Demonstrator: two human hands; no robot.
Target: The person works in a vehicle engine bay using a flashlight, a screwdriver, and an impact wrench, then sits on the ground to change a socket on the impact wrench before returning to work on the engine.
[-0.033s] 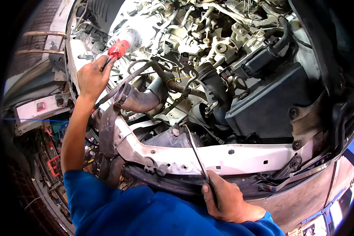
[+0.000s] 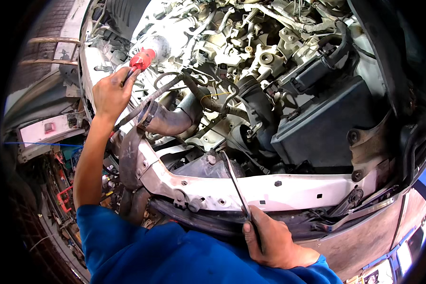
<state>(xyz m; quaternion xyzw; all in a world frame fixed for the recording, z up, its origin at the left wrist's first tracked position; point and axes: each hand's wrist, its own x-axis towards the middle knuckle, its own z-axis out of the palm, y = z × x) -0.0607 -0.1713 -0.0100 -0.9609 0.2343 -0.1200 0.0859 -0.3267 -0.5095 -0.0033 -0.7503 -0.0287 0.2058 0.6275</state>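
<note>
Head view: left hand (image 2: 112,93) grips a red-necked work lamp (image 2: 142,59) at the exposed engine bay (image 2: 266,58); right hand (image 2: 272,239) grips a slim metal tool (image 2: 236,184) crossing the white crossmember (image 2: 293,190). Progress: bay lies uncovered, lit; work remaining cannot be told.

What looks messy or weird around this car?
The clutter at the lower left looks messy, with small things jumbled together. The white front bar has dark smudges. I see no clear spill, though glare from the lamp hides some parts.
</note>
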